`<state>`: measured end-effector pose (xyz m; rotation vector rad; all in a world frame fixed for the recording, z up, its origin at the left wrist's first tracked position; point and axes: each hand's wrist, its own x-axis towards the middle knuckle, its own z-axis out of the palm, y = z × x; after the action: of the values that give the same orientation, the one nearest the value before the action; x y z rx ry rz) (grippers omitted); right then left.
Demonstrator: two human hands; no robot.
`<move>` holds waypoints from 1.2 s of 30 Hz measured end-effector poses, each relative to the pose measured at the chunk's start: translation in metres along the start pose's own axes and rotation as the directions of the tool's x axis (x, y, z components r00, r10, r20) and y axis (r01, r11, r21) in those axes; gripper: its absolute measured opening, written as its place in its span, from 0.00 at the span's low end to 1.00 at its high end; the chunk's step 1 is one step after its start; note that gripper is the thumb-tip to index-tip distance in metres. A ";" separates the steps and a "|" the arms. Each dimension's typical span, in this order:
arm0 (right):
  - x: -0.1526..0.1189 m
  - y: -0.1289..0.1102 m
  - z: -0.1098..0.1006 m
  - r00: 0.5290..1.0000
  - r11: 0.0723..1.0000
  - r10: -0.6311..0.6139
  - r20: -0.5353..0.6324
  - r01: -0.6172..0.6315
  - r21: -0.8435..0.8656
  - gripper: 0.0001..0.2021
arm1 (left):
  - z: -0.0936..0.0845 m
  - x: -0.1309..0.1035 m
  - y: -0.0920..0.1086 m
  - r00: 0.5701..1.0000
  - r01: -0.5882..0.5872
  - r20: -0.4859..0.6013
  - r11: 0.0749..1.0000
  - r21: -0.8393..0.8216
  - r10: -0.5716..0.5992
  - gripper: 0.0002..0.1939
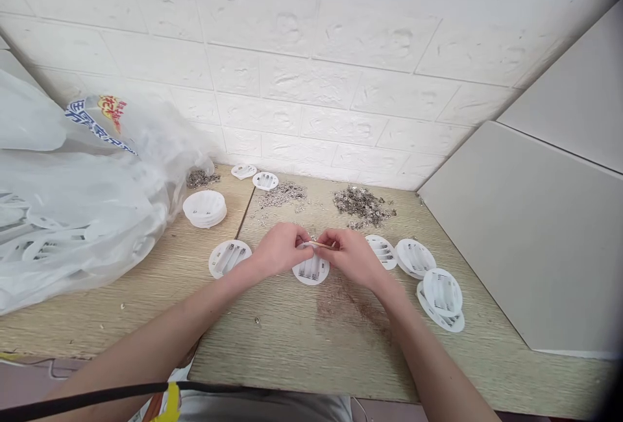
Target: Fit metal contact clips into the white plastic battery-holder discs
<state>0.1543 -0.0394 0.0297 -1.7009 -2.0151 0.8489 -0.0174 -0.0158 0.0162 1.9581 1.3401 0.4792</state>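
Observation:
A round white battery holder (311, 273) with metal contacts in its slots lies on the table between my hands. My left hand (282, 248) is closed, with thumb and index finger at the holder's upper left rim. Across the holder's top edge, my right hand (351, 254) pinches a thin tan stick (322, 245). The stick's left end reaches the left fingertips, and the fingers partly hide the holder's top. Another holder (228, 258) lies beside my left wrist. Close to my right hand is one more holder (382, 251).
Behind my hands lie a pile of small silvery parts (282, 195) and a darker metal pile (363, 206). A stack of white discs (205, 208) stands by a plastic bag (97, 214) of holders. More holders (442, 292) overlap at right, near a grey panel (525, 234). A black cable (97, 397) crosses the lower left.

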 end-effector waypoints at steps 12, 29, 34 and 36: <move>0.002 0.006 -0.001 0.990 0.970 0.052 0.128 -0.081 0.230 0.11 | 0.002 -0.001 -0.002 0.996 0.002 0.086 0.999 -0.040 0.002 0.09; 0.000 0.006 -0.001 0.927 0.904 0.102 0.361 -0.238 0.355 0.05 | -0.001 -0.005 0.000 0.977 -0.022 0.214 1.000 0.004 0.021 0.13; 0.000 0.009 0.000 0.927 0.924 0.085 0.365 -0.211 0.320 0.05 | 0.000 -0.005 0.000 0.976 -0.020 0.216 1.000 -0.016 0.023 0.13; 0.000 0.009 0.000 0.923 0.926 0.096 0.372 -0.220 0.307 0.04 | 0.001 -0.004 -0.001 0.975 -0.008 0.221 1.000 -0.017 0.012 0.12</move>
<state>0.1612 -0.0386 0.0236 -1.6118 -1.8021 1.5608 -0.0187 -0.0198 0.0152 1.9423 1.1828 0.2661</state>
